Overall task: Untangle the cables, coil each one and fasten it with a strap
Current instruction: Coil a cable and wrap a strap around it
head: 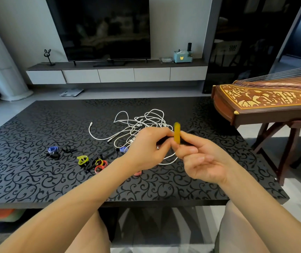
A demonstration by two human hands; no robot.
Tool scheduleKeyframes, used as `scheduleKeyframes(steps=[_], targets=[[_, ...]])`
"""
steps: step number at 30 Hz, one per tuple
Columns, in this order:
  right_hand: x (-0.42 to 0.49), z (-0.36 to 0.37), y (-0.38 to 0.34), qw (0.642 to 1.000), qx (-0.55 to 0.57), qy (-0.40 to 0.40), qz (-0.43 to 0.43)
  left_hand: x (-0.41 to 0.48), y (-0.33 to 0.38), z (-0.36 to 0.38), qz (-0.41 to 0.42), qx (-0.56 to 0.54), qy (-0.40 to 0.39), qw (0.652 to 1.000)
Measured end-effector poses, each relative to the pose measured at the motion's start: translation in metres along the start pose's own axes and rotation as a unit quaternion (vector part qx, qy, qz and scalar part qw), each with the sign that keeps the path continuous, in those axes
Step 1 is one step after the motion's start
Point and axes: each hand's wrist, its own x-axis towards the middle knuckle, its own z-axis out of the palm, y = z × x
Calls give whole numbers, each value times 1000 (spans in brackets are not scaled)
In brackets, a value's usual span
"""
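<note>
Above a black patterned coffee table [36, 179], a person's left hand [146, 145] and right hand [200, 161] pinch a yellow strap [177, 134] between thumb and fingertips, apparently around a thin dark cable [189, 131]. The tangle of white cables [140, 123] lies just behind on the tabletop, with spare coloured straps [91, 162] to its left. Light and limp, the cables would likely slide and spring loose; they are best taken near a plug end, the soft strap by its free tip.

A black low table with a glossy scroll pattern [27, 179] carries tangled white cables [138, 125] and loose coloured fabric straps [91, 161]
</note>
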Motion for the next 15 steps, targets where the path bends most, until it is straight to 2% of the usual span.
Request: scheduleKeyframes(steps=[2,3,5,7,10,12,15], targets=[[-10,-1,4,990,-98,80,-66,-1,2,2,-108,-77,-16,991],[-15,-3,7,968,-166,145,-116,0,4,3,-180,-156,-28,971],[-25,-9,10,909,-272,224,-224,2,6,2,-299,-309,-47,902],[-30,-19,11,867,-319,241,-298,1,8,1,-343,-400,-48,848],[-21,-31,8,796,-400,301,-341,1,11,-4,-352,-478,-71,801],[-7,-30,11,782,-442,253,-360,2,13,-5,-352,-503,-103,783],[9,-22,13,797,-460,129,-370,2,17,-5,-360,-556,-130,737]])
